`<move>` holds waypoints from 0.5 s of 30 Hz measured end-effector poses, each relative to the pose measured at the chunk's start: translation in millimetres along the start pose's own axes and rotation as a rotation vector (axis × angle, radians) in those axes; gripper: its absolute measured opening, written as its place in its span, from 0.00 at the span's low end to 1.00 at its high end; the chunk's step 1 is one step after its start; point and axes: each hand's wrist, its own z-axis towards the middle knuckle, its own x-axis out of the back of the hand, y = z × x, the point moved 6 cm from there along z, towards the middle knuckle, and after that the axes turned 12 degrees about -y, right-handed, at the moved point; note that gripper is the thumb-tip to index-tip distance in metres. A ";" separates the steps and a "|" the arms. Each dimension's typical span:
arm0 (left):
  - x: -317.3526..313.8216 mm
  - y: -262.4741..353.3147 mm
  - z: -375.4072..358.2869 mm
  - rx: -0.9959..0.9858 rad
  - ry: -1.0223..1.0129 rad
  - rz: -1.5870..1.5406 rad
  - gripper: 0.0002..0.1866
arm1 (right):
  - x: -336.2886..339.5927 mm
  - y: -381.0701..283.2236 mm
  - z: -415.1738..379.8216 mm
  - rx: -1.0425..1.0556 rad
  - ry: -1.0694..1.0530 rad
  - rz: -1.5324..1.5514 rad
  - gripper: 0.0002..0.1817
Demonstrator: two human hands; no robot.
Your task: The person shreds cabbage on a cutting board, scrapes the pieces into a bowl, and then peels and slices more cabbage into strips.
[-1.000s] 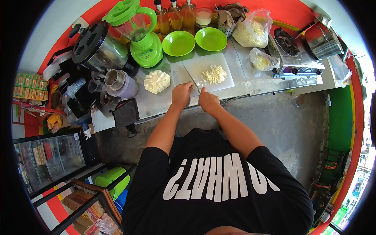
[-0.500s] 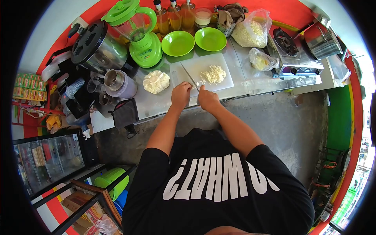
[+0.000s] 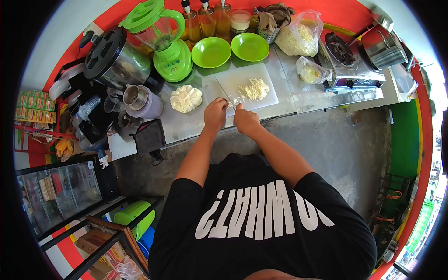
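A white cutting board (image 3: 272, 95) lies on the metal counter, with a pile of shredded pale cabbage (image 3: 254, 89) on its right half. My right hand (image 3: 246, 120) is closed round the handle of a knife (image 3: 226, 91); the thin blade points away over the board, towards the left. Close beside it, my left hand (image 3: 215, 114) is closed at the board's near edge. Small pale bits show between the two hands, but what the left fingers pinch is mostly hidden. Left of the board sits a larger pale piece of cabbage (image 3: 185, 98).
Two green bowls (image 3: 211, 52) stand behind the board, near a green blender (image 3: 173, 60) and pump bottles. Bags of shredded vegetable (image 3: 298, 39) are at the back right, beside a gas stove (image 3: 347, 65). Cups and a dark pouch (image 3: 149, 135) are left.
My right hand has shifted slightly left and the knife's angle has changed, its blade now showing less clearly. My left hand stays almost in place. The cabbage pile looks the same.
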 end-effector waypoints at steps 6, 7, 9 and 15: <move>-0.8 -3.7 0.1 0.023 -0.002 -0.022 0.02 | -12.6 3.9 2.7 -0.064 0.049 0.072 0.20; -1.0 -4.0 0.3 0.026 -0.007 -0.035 0.02 | -7.8 3.8 5.0 -0.042 0.045 0.060 0.19; -0.4 -3.1 2.9 0.024 -0.016 -0.047 0.02 | -1.1 2.7 3.5 -0.024 0.045 0.052 0.19; 2.2 -1.3 2.9 0.032 -0.016 -0.068 0.02 | -18.5 6.0 0.4 -0.057 0.076 0.093 0.19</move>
